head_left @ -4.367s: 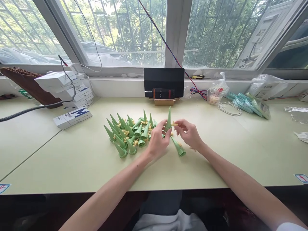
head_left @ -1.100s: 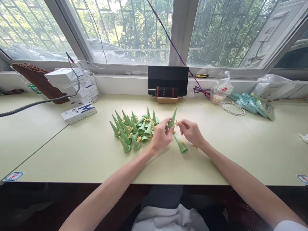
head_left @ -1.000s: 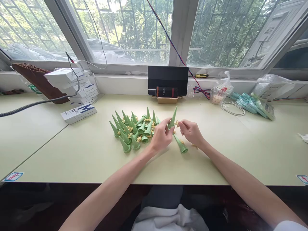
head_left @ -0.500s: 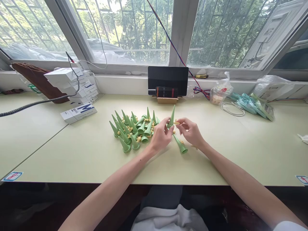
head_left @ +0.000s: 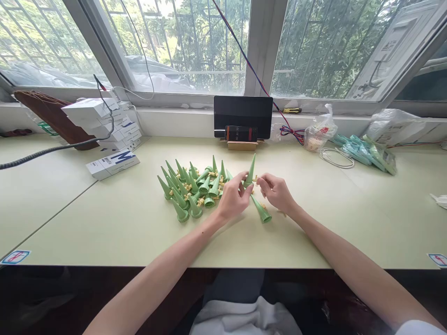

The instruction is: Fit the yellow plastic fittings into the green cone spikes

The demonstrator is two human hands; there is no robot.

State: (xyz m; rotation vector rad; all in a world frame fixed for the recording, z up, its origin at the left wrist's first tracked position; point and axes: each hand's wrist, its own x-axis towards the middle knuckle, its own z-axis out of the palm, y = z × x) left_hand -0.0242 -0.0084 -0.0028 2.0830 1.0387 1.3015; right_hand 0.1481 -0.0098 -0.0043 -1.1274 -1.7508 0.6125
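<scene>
My left hand [head_left: 234,196] is closed around the lower part of a green plastic watering spike [head_left: 251,168], whose tip points up. A small yellow valve [head_left: 255,178] sticks out of its right side. Beside that valve is my right hand [head_left: 275,191], thumb and fingers curled together; whether they grip anything is hidden. Below the hands a second green spike [head_left: 261,210] lies on its side, its open end toward me. Left of my left hand stands a cluster of similar green spikes [head_left: 179,200] with yellow valves, several upright and others lying.
A loose yellow piece [head_left: 281,213] lies by my right wrist. At the back a phone [head_left: 240,133] leans before a dark tablet [head_left: 243,114]. White boxes [head_left: 113,164] stand left; a plastic bag [head_left: 319,132], a coiled cable [head_left: 337,159] and teal packets [head_left: 363,151] lie right.
My right hand's fingers have curled in and shifted slightly right of the valve. My left hand keeps its hold on the spike.
</scene>
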